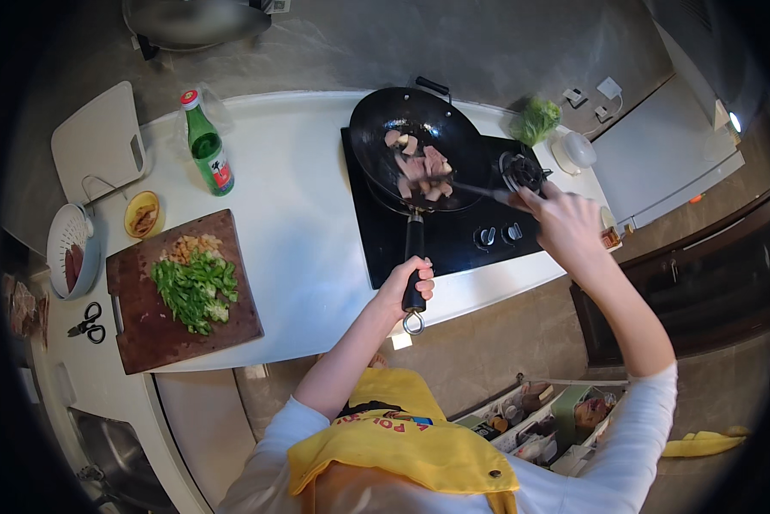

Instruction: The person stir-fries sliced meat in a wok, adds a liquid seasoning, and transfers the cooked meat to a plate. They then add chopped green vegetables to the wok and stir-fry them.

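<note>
My left hand (409,287) is wrapped around the black handle (415,241) of a dark wok (375,119). The wok sits over the left side of a black gas hob (433,250). Pale pink pieces of meat (423,164) lie in its bowl, with a few small whitish bits among them. In my right hand (565,221) is the handle of a spatula or ladle (478,189), which slants left into the wok. Its working end is blurred against the meat, so its exact shape cannot be made out.
Left of the hob, a wooden cutting board (131,308) bears chopped green peppers (195,286). A green glass bottle (208,151), yellow bowl (142,215), colander (70,228) and scissors (89,326) stand or lie nearby. Lettuce (536,121) and a lidded white pot (573,153) are beyond the right burner (521,170).
</note>
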